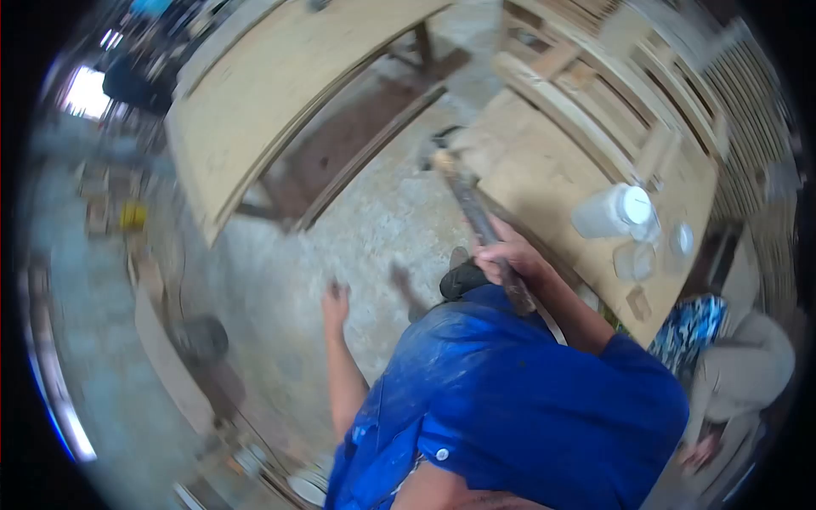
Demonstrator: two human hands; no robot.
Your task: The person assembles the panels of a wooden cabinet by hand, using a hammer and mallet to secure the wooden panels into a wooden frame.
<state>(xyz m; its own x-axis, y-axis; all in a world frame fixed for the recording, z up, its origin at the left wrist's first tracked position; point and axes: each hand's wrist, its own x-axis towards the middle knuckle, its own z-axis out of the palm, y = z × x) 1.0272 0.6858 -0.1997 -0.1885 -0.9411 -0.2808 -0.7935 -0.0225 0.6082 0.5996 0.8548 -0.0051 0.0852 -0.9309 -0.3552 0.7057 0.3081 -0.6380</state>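
My right hand is wrapped round the dark wooden handle of a hammer. The hammer head points away from me, beside the near corner of the workbench, and looks smeared. The handle's butt sticks out behind my hand, above my blue clothing. My left hand hangs over the concrete floor on the left, apart from the hammer. Its fingers look curled in; whatever they hold, if anything, is too small to make out.
On the right a wooden workbench carries a slatted wooden frame, a white plastic jar and clear containers. Another wooden table stands ahead. A crouching person is at the far right. Boards lie at left.
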